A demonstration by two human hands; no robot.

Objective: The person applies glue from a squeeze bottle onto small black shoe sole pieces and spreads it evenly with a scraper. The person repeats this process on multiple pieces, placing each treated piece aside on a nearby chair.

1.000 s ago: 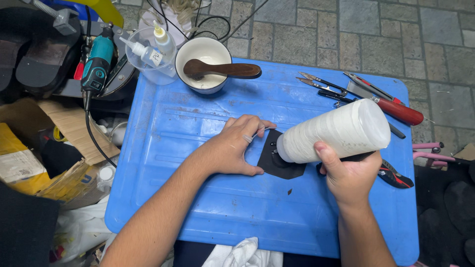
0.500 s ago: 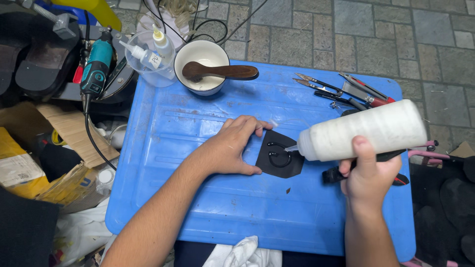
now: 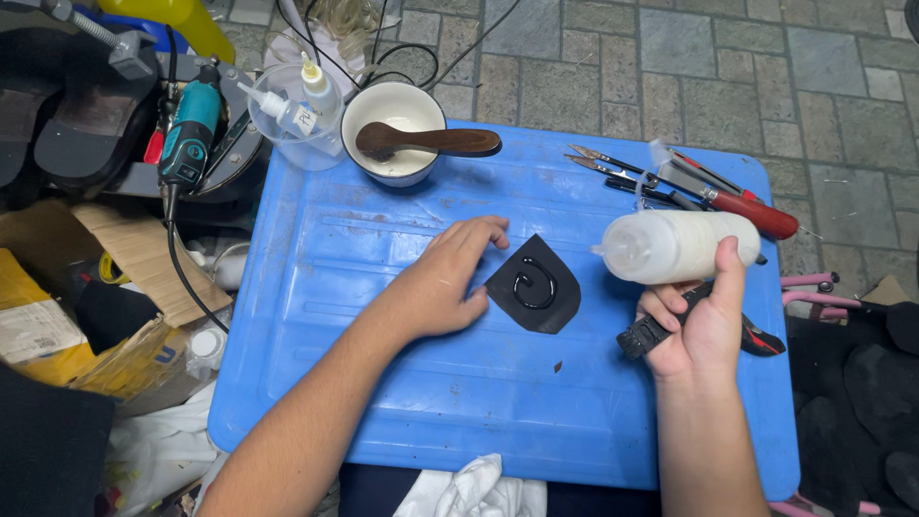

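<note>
A flat black rubber piece [image 3: 534, 284] lies on the blue plastic table [image 3: 402, 402], with a glossy spiral line of liquid on its top. My left hand [image 3: 442, 281] rests flat beside it, fingertips touching its left edge. My right hand [image 3: 696, 325] holds a white squeeze bottle [image 3: 675, 246] sideways, nozzle pointing left, about a hand's width right of the black piece. The same hand also grips a black brush-like tool [image 3: 654, 330].
A white bowl [image 3: 393, 131] with a brown wooden spoon [image 3: 426, 142] stands at the table's far edge. Scissors, knives and a red-handled tool [image 3: 708, 189] lie far right. A teal rotary tool [image 3: 189, 131], small glue bottles [image 3: 304, 103] and cardboard sit left. A white cloth [image 3: 469, 488] lies near me.
My right hand has drawn the squeeze bottle to the right, off the black piece. The glossy spiral on the piece is now uncovered. My left hand has stayed at its edge.
</note>
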